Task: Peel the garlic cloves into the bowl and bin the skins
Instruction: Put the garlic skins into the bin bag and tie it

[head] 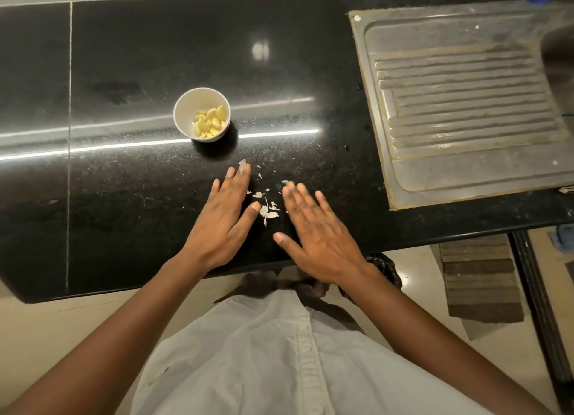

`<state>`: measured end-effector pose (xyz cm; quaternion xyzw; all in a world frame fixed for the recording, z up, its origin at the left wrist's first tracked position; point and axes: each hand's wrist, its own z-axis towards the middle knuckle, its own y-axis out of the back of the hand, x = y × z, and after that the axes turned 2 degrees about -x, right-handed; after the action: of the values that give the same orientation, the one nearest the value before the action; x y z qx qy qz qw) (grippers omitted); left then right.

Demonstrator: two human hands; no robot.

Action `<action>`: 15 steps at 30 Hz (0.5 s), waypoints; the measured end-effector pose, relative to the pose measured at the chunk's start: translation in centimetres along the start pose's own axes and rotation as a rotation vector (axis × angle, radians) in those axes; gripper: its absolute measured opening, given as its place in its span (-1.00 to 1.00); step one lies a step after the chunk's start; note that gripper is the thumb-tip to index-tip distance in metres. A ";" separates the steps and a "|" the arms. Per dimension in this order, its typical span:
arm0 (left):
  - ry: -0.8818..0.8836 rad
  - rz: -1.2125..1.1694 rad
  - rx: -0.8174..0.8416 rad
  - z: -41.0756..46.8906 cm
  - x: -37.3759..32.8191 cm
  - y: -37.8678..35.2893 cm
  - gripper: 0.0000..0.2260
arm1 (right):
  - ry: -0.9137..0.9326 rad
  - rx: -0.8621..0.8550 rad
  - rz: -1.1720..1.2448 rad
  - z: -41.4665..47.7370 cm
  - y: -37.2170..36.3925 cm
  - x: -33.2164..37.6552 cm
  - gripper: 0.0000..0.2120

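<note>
Papery skins (267, 211), streak angled toward bowl (185, 113)

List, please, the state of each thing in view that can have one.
Bowl, upright on the counter, holding cloves.
Cloves, peeled, in the bowl.
Skins, loose on the counter between the hands, not yet binned.
Left hand, open, fingers straight, flat on the counter beside the skins.
Right hand, open, fingers straight, low over the counter beside the skins.
</note>
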<state>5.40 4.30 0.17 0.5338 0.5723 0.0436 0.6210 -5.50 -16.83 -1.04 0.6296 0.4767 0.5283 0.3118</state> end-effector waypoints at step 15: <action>0.069 -0.441 0.008 -4.2 -2.6 0.3 -0.42 | 0.034 -0.047 0.161 6.8 1.8 -0.5 -0.36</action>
<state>1.48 5.31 3.09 0.3965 0.6962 -0.0774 0.5934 1.53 -17.14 -1.25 0.6494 0.4174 0.5732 0.2749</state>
